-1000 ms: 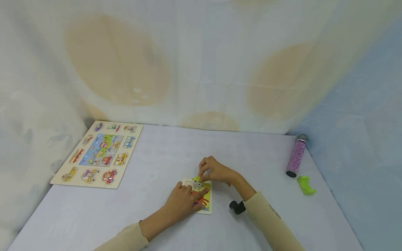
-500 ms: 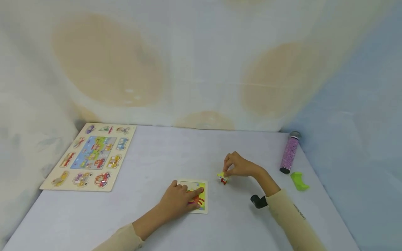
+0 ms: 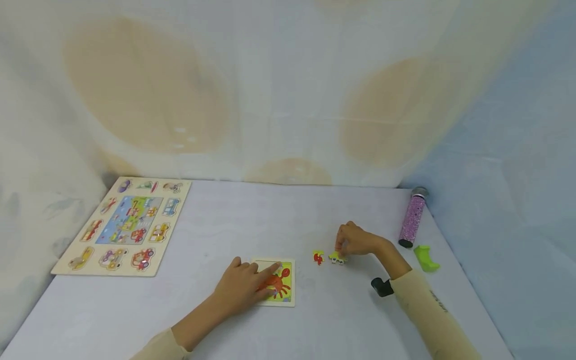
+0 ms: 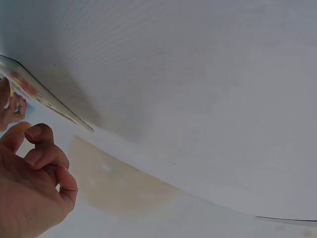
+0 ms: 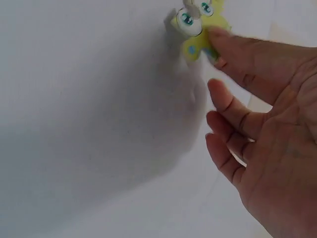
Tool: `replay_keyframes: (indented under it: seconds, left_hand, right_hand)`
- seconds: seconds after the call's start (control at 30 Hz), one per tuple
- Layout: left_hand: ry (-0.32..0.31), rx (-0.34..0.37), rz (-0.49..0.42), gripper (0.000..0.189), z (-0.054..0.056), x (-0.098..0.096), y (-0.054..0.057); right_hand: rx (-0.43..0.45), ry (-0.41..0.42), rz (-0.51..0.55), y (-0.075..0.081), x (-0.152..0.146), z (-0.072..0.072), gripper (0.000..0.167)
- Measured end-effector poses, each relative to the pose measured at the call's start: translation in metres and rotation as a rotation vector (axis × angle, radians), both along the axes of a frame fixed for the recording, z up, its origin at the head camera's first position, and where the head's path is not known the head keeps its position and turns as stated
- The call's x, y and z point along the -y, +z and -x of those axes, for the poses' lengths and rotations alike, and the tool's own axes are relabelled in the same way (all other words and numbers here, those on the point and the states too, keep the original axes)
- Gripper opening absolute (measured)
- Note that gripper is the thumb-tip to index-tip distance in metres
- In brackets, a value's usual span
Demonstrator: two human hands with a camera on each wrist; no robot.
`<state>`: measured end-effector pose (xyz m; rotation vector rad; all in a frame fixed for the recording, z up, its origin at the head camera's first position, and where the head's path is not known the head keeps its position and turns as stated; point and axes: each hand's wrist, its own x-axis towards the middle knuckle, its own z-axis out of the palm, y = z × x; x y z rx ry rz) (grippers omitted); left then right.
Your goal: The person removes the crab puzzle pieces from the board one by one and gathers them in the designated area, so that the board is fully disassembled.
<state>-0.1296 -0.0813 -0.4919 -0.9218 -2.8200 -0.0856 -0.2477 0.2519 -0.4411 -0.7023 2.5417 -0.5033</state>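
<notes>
My left hand (image 3: 238, 287) rests on a small square jigsaw board (image 3: 293, 287) with a red crab on yellow. Its index finger and thumb lie stretched across the picture, hiding part of it. To the right, my right hand (image 3: 357, 240) pinches a yellow puzzle piece with two cartoon eyes (image 5: 210, 24) between thumb and fingertip, low over the table. Just left of it lies a red and yellow puzzle piece (image 3: 318, 257). In the left wrist view only part of the left hand (image 4: 34, 178) shows, with the board out of sight.
A large wooden vehicle puzzle (image 3: 150, 257) lies at the back left. On the right are a glittery purple microphone (image 3: 411, 221) and a curved green block (image 3: 425, 259). A black device (image 3: 382, 287) sits at the right wrist. Cloth walls rise behind and beside the table.
My right hand has lifted the eyed piece off the crab board and carried it right, past the red and yellow piece. The left hand stays at the board, its index finger shifted slightly.
</notes>
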Motion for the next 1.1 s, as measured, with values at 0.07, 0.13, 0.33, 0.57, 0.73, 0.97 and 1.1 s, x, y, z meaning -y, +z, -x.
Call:
replay_keyframes:
  seconds: [0.07, 0.13, 0.33, 0.57, 0.73, 0.97, 1.1]
  left_hand:
    - [0.002, -0.023, -0.018, 0.06, 0.0, 0.003, 0.0]
    - [0.0, -0.054, -0.044, 0.061, -0.001, 0.005, -0.001]
    - [0.002, -0.11, -0.072, 0.063, -0.004, 0.012, -0.003]
    - [0.004, -0.127, -0.055, 0.061, -0.004, 0.016, -0.004]
    - [0.009, -0.122, -0.043, 0.063, -0.003, 0.016, -0.002]
    - [0.026, -0.046, -0.051, 0.064, 0.0, 0.014, -0.001]
    - [-0.025, 0.003, -0.053, 0.053, 0.0, 0.01, -0.001]
  right_hand:
    - [-0.032, 0.014, -0.033, 0.001, 0.001, 0.0, 0.003]
    - [-0.069, 0.016, -0.075, 0.001, 0.003, 0.0, 0.005]
    - [-0.224, 0.013, -0.175, -0.002, 0.009, -0.004, 0.019]
    - [-0.356, 0.02, -0.213, -0.002, 0.01, -0.013, 0.026]
    - [-0.413, 0.008, -0.174, -0.001, 0.014, -0.022, 0.028]
    - [-0.411, 0.056, -0.002, -0.005, 0.05, -0.039, 0.041]
    - [-0.388, 0.086, 0.079, -0.012, 0.072, -0.047, 0.043]
